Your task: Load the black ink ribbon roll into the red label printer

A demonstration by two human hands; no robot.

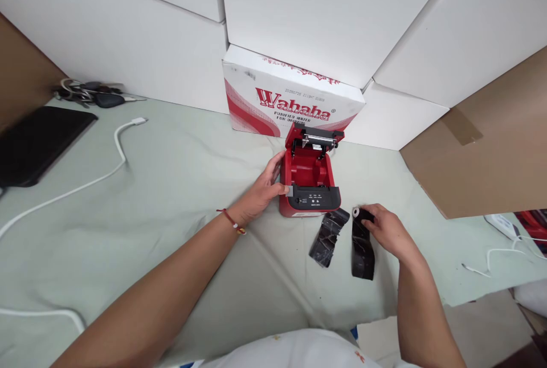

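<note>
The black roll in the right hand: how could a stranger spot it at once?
Find the white-and-red Wahaha box; in front of it stands a red machine with its lid up. Right of that machine, in the right hand, is the black roll, its loose end toward the wearer. Unlike the crinkled dark strip to its left, it shows a round white core.

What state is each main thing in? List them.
Red-and-black plastic printer: lid raised
Glossy black white-cored roll: partly unrolled, in right hand
Creased glossy black strip: lying loose
White cable, left: visible end unplugged
White-and-red cardboard box: standing behind printer
Black-headed metal keys: bunched together
</note>
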